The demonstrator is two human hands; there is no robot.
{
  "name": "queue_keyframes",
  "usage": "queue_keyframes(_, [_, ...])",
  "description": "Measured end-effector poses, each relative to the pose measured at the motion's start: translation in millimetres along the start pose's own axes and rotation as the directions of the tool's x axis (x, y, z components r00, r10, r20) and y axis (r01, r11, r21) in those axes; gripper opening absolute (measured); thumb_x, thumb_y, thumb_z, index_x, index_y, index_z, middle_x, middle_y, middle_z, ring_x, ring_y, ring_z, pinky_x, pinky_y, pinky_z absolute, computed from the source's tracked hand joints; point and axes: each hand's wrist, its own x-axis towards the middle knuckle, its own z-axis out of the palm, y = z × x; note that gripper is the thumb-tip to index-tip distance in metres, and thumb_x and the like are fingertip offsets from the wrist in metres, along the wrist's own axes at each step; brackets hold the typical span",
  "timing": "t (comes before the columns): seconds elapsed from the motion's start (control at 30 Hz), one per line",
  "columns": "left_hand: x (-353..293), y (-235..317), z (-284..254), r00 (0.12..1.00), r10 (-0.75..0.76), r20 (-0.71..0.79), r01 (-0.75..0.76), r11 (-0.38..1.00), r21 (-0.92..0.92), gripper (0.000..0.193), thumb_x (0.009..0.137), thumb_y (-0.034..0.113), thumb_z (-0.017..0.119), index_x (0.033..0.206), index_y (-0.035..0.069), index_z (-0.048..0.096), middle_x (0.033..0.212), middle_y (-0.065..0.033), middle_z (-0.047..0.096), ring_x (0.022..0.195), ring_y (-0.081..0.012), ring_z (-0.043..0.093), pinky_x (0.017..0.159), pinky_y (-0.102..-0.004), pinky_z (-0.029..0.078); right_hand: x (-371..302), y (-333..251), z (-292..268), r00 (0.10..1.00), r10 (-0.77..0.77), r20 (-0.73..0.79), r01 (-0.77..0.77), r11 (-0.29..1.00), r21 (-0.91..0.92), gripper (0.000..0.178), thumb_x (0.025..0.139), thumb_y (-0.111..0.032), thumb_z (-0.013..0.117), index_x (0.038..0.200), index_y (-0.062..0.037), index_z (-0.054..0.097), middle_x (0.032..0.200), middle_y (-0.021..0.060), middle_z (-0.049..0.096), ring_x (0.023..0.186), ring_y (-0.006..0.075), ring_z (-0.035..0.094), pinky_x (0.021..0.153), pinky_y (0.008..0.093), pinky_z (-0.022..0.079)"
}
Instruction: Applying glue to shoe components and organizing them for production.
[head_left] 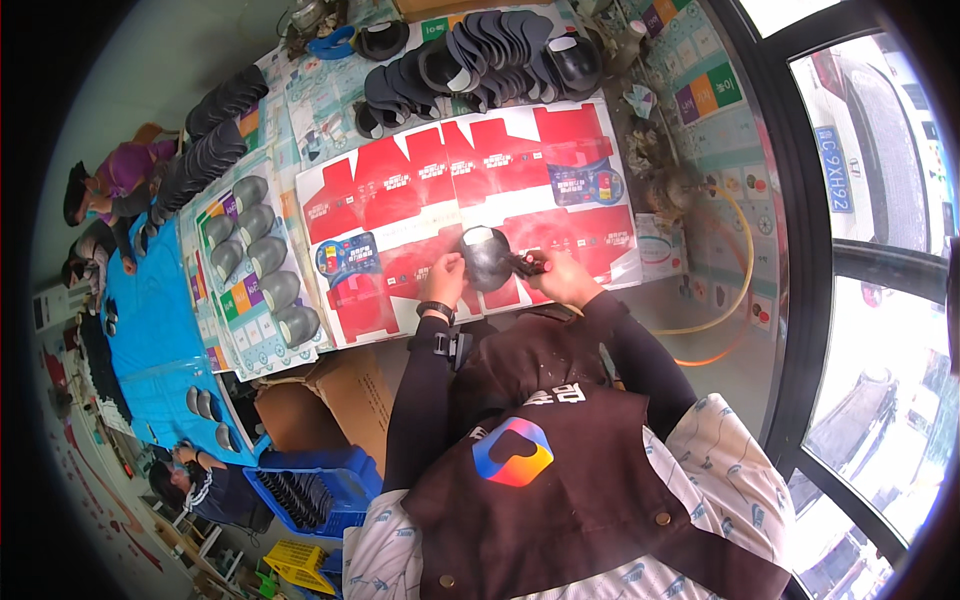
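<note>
A black, rounded cup-like piece (487, 262) with a pale patch at its top edge lies on the red and white printed sheet (405, 185) in front of me. My left hand (443, 281) is closed in a pinch at the piece's left side; whether its fingertips grip the edge is hidden. On the other side, my right hand (562, 280) is wrapped round a small dark hand tool (527, 264) with a red part, its tip pointing at the piece. The tool's exact kind is too small to tell.
Stacked black pieces (490, 60) line the table's far side. Rows of grey cups (265, 255) sit at the left. A yellow hose (748, 250) loops at the right near the window frame. People work at a blue table (150, 320); a blue crate (325, 490) stands below.
</note>
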Motion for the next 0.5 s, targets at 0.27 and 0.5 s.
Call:
queue_keyframes(0.27, [-11, 15, 6, 1.000, 0.024, 0.013, -0.024, 1.000, -0.002, 0.038, 0.099, 0.021, 0.067, 0.129, -0.002, 0.059, 0.116, -0.0110, 0.068, 0.095, -0.0182, 0.069, 0.078, -0.0316, 0.060, -11, -14, -9, 0.997, 0.051, 0.066, -0.033, 0.968, -0.249, 0.042, 0.083, -0.020, 0.067, 0.120, 0.0013, 0.067, 0.098, 0.0264, 0.071, 0.094, 0.0412, 0.070, 0.082, 0.0439, 0.053])
queue_keyframes(0.5, [-13, 23, 16, 0.996, 0.087, -0.003, -0.086, 0.990, 0.114, 0.040, 0.094, 0.024, 0.075, 0.121, -0.002, 0.061, 0.110, -0.0121, 0.070, 0.089, -0.0173, 0.070, 0.075, -0.0291, 0.060, -3, -26, -21, 0.988, -0.095, -0.118, 0.062, 0.964, -0.260, 0.021, 0.089, -0.017, 0.057, 0.101, -0.0021, 0.065, 0.091, 0.0282, 0.067, 0.093, 0.0496, 0.064, 0.075, 0.0519, 0.050])
